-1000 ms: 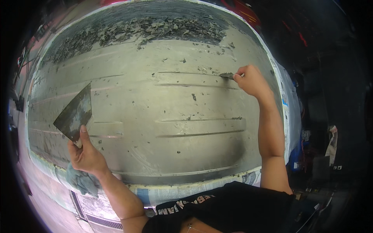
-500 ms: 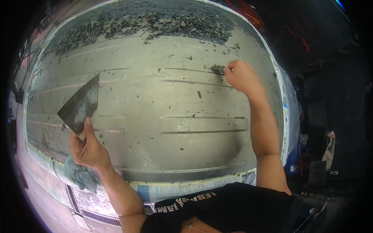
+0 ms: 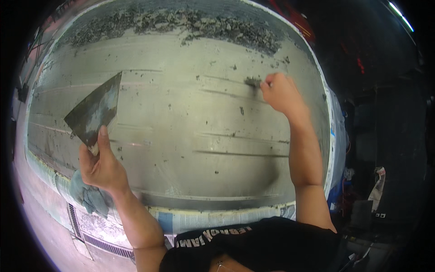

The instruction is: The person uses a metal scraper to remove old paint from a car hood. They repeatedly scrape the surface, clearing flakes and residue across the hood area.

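Note:
My left hand (image 3: 103,170) is closed around the short handle of a wide scraper (image 3: 97,109). Its dark flat blade has whitish smears and points away from me, raised over the panel, with my thumb pressed on the blade's base. Toward the far right, my right hand (image 3: 282,93) is closed in a pinch just over the surface. At its fingertips is a small dark thing (image 3: 252,82), blurred; what it is I cannot tell. Below both hands spreads a large pale, ridged panel (image 3: 172,118) like a vehicle roof, dotted with dark crumbs.
A band of loose dark flakes (image 3: 181,22) lies across the panel's far side, next to a grey coated strip. Newspaper (image 3: 199,220) and tape line the near edge. A grey-green cloth (image 3: 88,192) hangs at the near left corner. Dark equipment stands to the right.
The whole view has shifted slightly, with the panel's marks now farther right. The scraper has risen a little and turned slightly. My right hand stays pinched in nearly the same spot.

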The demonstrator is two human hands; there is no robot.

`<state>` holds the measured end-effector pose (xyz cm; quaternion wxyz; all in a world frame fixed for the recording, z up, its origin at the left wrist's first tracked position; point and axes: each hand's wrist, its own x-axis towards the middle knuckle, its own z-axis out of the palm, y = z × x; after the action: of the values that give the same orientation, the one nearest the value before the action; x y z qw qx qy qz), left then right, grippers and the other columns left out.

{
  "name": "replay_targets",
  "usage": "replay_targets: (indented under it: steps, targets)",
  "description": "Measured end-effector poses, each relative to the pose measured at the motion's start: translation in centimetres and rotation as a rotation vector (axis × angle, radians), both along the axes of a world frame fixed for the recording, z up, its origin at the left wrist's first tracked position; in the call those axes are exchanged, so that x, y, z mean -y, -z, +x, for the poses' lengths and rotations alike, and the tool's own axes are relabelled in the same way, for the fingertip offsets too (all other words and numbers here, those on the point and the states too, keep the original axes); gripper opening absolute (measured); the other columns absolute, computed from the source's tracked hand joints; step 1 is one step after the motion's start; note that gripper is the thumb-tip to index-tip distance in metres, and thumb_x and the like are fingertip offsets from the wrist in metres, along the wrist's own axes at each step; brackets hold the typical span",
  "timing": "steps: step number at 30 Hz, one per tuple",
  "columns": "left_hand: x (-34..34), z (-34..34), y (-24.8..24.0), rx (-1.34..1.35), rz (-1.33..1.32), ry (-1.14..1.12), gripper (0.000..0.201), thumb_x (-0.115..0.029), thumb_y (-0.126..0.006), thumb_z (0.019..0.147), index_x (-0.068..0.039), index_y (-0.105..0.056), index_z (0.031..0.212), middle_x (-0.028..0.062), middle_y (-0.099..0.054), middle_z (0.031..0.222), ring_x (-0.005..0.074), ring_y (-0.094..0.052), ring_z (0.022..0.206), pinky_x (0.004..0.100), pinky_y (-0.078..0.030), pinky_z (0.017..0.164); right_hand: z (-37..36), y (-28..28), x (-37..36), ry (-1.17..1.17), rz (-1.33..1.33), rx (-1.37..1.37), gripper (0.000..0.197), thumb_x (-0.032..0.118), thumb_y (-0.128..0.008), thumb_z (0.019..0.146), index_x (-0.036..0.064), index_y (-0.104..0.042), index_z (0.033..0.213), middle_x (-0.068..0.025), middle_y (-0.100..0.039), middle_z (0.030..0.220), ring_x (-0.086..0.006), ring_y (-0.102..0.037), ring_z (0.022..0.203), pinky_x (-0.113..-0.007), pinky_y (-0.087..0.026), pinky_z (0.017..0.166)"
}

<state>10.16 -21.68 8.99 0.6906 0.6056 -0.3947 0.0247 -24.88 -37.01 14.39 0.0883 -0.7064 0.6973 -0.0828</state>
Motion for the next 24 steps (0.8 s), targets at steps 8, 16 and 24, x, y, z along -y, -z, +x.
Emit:
replay_targets:
  steps: [8, 16, 24]
  targets:
    - [-0.3, 0.4, 0.1, -0.023, 0.022, -0.028, 0.015, -0.002, -0.077, 0.091, 0.007, -0.071, 0.101, 0.0073, -0.074, 0.094, 0.0087, -0.061, 0.079, 0.0219, -0.051, 0.075, 0.6, -0.8, -0.8, 0.047, 0.094, 0.032, 0.026, 0.021, -0.062, 0.091, -0.0022, -0.073, 0.097, -0.0291, -0.071, 0.098, -0.0466, -0.068, 0.096, -0.051, -0.054, 0.089]
    - [-0.6, 0.6, 0.4, -0.039, 0.075, -0.018, 0.014, -0.003, -0.078, 0.091, 0.006, -0.071, 0.098, 0.0059, -0.074, 0.092, 0.0075, -0.06, 0.077, 0.0208, -0.05, 0.072, 2.6, 2.0, 3.7, 0.206, -0.09, 0.01, 0.028, 0.022, -0.06, 0.095, -0.0012, -0.072, 0.107, -0.0265, -0.072, 0.103, -0.0448, -0.068, 0.102, -0.051, -0.055, 0.09]
    - [-0.5, 0.7, 0.1, -0.026, 0.088, -0.026, 0.012, -0.002, -0.078, 0.091, 0.006, -0.071, 0.097, 0.0057, -0.074, 0.091, 0.007, -0.059, 0.076, 0.0199, -0.048, 0.071, -2.6, 4.4, 6.0, 0.145, -0.382, 0.101, 0.028, 0.025, -0.064, 0.093, 0.0026, -0.074, 0.106, -0.0254, -0.073, 0.099, -0.0428, -0.07, 0.099, -0.049, -0.055, 0.087]
